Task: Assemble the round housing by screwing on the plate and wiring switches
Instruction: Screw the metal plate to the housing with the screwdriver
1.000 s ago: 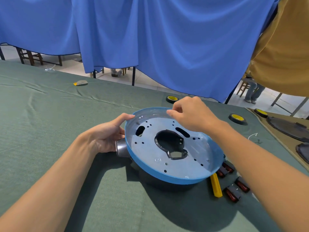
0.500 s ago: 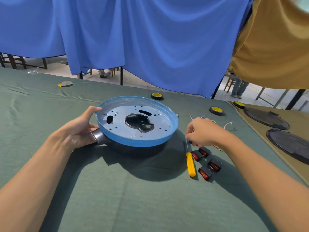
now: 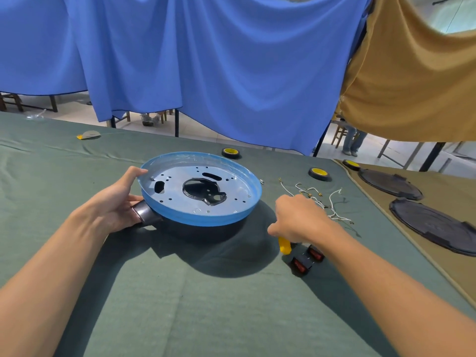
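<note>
The round housing [image 3: 206, 228] is dark with a blue-rimmed metal plate [image 3: 177, 199] on top, pierced by holes and a large central cut-out. It sits on the green cloth at centre. My left hand [image 3: 116, 204] holds its left side, thumb on the blue rim, palm by the grey side tube [image 3: 144, 213]. My right hand [image 3: 298, 217] is curled round the yellow-handled screwdriver [image 3: 284, 246] to the housing's right; only the handle's end shows. Red rocker switches [image 3: 306, 258] lie just below that hand. White wires [image 3: 324, 199] with small terminals lie behind it.
The table is covered in green cloth [image 3: 180, 305]. Yellow-hubbed black wheels [image 3: 319, 173] lie near the far edge. Two dark round covers [image 3: 432, 225] rest on a tan cloth at the right. Blue and tan curtains hang behind.
My right hand left the plate's far rim, came down to the right of the housing and closed round the yellow screwdriver. My left hand stayed on the housing.
</note>
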The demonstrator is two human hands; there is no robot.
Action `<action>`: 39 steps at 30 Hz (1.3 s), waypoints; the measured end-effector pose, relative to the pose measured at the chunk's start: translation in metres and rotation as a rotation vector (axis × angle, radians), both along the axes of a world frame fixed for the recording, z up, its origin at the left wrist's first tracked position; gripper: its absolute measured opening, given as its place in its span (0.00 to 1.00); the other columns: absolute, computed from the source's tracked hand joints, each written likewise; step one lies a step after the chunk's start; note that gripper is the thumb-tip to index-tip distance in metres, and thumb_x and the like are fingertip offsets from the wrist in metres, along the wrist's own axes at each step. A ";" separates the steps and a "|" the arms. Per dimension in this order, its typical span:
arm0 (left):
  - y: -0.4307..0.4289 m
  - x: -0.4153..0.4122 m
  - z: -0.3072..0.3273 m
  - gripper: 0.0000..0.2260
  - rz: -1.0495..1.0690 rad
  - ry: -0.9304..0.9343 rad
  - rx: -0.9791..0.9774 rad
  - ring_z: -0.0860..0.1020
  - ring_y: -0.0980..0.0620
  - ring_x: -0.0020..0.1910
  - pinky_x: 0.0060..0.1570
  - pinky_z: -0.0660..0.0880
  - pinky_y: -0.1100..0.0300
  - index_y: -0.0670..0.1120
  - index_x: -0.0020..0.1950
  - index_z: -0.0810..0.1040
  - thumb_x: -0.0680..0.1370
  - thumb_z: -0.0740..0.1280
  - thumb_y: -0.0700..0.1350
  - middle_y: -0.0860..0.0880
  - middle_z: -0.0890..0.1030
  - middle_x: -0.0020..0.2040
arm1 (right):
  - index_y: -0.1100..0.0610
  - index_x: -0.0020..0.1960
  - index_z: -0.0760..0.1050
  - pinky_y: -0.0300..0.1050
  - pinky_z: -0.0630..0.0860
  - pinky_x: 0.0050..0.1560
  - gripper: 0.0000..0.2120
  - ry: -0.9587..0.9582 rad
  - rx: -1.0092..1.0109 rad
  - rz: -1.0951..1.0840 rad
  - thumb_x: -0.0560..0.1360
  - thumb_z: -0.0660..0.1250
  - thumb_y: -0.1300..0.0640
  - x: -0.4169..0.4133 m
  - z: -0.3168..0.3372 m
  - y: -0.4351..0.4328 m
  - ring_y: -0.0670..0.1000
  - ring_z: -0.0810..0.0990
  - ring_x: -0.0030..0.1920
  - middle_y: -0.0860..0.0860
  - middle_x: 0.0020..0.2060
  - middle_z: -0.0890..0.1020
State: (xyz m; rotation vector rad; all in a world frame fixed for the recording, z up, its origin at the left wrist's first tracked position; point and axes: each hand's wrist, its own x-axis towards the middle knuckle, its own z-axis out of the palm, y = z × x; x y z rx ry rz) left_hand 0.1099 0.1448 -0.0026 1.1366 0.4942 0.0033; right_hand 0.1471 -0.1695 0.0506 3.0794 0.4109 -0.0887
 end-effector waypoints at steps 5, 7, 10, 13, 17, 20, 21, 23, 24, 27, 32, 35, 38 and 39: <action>0.000 0.000 -0.001 0.21 0.021 -0.027 0.047 0.84 0.43 0.30 0.25 0.79 0.53 0.34 0.49 0.78 0.74 0.69 0.54 0.38 0.84 0.35 | 0.57 0.33 0.60 0.44 0.63 0.29 0.14 -0.045 0.245 -0.028 0.72 0.62 0.58 0.010 0.033 -0.006 0.57 0.76 0.29 0.56 0.27 0.68; 0.002 0.000 -0.001 0.22 0.023 -0.027 0.074 0.83 0.43 0.29 0.24 0.79 0.54 0.34 0.48 0.78 0.74 0.69 0.55 0.39 0.84 0.36 | 0.58 0.37 0.62 0.49 0.69 0.32 0.09 -0.024 0.372 0.010 0.74 0.60 0.60 0.011 0.043 -0.005 0.57 0.84 0.30 0.63 0.30 0.77; 0.010 -0.001 -0.002 0.24 -0.004 -0.007 0.092 0.82 0.42 0.29 0.26 0.79 0.53 0.35 0.49 0.78 0.71 0.71 0.57 0.39 0.82 0.40 | 0.57 0.40 0.64 0.50 0.76 0.35 0.09 -0.090 0.521 0.103 0.77 0.62 0.57 0.010 0.050 0.002 0.47 0.82 0.26 0.58 0.32 0.82; 0.014 -0.006 -0.001 0.26 -0.119 -0.006 0.116 0.82 0.43 0.29 0.28 0.79 0.54 0.38 0.47 0.81 0.63 0.73 0.59 0.39 0.83 0.39 | 0.53 0.42 0.68 0.44 0.71 0.34 0.12 -0.192 0.675 0.191 0.75 0.68 0.49 0.012 0.054 0.016 0.49 0.78 0.34 0.51 0.37 0.80; 0.014 -0.007 -0.001 0.24 -0.225 -0.026 0.114 0.83 0.44 0.33 0.33 0.81 0.55 0.43 0.45 0.85 0.58 0.78 0.58 0.43 0.84 0.42 | 0.51 0.46 0.73 0.43 0.76 0.36 0.12 -0.164 0.977 0.288 0.70 0.75 0.51 0.011 0.057 0.035 0.49 0.79 0.35 0.50 0.41 0.82; 0.010 -0.009 0.001 0.26 -0.293 -0.003 0.133 0.81 0.44 0.35 0.38 0.79 0.54 0.42 0.46 0.85 0.58 0.78 0.60 0.42 0.84 0.43 | 0.54 0.49 0.74 0.41 0.76 0.34 0.16 -0.052 1.140 0.348 0.68 0.78 0.59 0.007 0.056 0.050 0.48 0.80 0.30 0.51 0.38 0.84; 0.008 -0.010 0.003 0.26 -0.325 0.002 0.154 0.81 0.44 0.36 0.40 0.78 0.54 0.42 0.45 0.85 0.59 0.78 0.61 0.42 0.83 0.43 | 0.55 0.49 0.74 0.42 0.76 0.34 0.15 -0.021 1.190 0.371 0.68 0.77 0.62 0.007 0.055 0.056 0.49 0.81 0.31 0.53 0.37 0.85; 0.003 -0.011 0.005 0.25 -0.361 0.016 0.199 0.80 0.44 0.35 0.41 0.76 0.53 0.43 0.43 0.84 0.60 0.76 0.62 0.42 0.83 0.42 | 0.56 0.46 0.74 0.45 0.75 0.34 0.12 0.006 1.261 0.418 0.69 0.75 0.65 0.007 0.054 0.068 0.52 0.84 0.36 0.55 0.37 0.84; 0.000 -0.011 0.006 0.25 -0.362 0.034 0.221 0.79 0.45 0.35 0.41 0.75 0.53 0.43 0.42 0.84 0.60 0.76 0.63 0.42 0.82 0.42 | 0.56 0.46 0.73 0.46 0.76 0.35 0.11 -0.002 1.262 0.438 0.70 0.74 0.64 0.008 0.053 0.074 0.53 0.85 0.38 0.55 0.38 0.84; -0.005 -0.011 0.007 0.26 -0.354 0.097 0.299 0.77 0.46 0.35 0.43 0.73 0.53 0.45 0.42 0.82 0.60 0.73 0.66 0.44 0.80 0.42 | 0.54 0.51 0.72 0.51 0.81 0.40 0.13 -0.101 1.161 0.503 0.71 0.73 0.63 0.009 0.049 0.089 0.52 0.85 0.38 0.54 0.39 0.83; -0.006 -0.008 0.006 0.36 -0.376 0.118 0.359 0.79 0.43 0.47 0.57 0.71 0.46 0.43 0.51 0.83 0.60 0.70 0.72 0.42 0.82 0.51 | 0.55 0.59 0.73 0.56 0.79 0.51 0.14 -0.216 1.050 0.620 0.74 0.70 0.62 0.012 0.043 0.107 0.51 0.83 0.41 0.49 0.38 0.80; -0.005 -0.003 0.006 0.46 -0.429 0.121 0.390 0.80 0.41 0.52 0.61 0.73 0.47 0.40 0.63 0.80 0.61 0.68 0.77 0.41 0.83 0.56 | 0.54 0.59 0.73 0.58 0.78 0.53 0.14 -0.226 1.012 0.634 0.75 0.70 0.60 0.015 0.042 0.115 0.53 0.82 0.43 0.49 0.39 0.80; -0.005 0.001 0.016 0.29 -0.492 0.023 0.423 0.82 0.50 0.37 0.38 0.78 0.59 0.47 0.48 0.86 0.66 0.69 0.72 0.47 0.84 0.42 | 0.54 0.59 0.74 0.59 0.77 0.54 0.14 -0.225 0.990 0.644 0.75 0.70 0.60 0.016 0.042 0.118 0.52 0.81 0.42 0.49 0.39 0.80; -0.004 0.001 0.020 0.25 -0.505 0.010 0.456 0.80 0.52 0.33 0.34 0.77 0.60 0.49 0.43 0.85 0.67 0.68 0.70 0.48 0.83 0.39 | 0.54 0.59 0.74 0.59 0.77 0.54 0.14 -0.227 0.990 0.643 0.75 0.70 0.59 0.016 0.043 0.119 0.52 0.80 0.42 0.49 0.39 0.80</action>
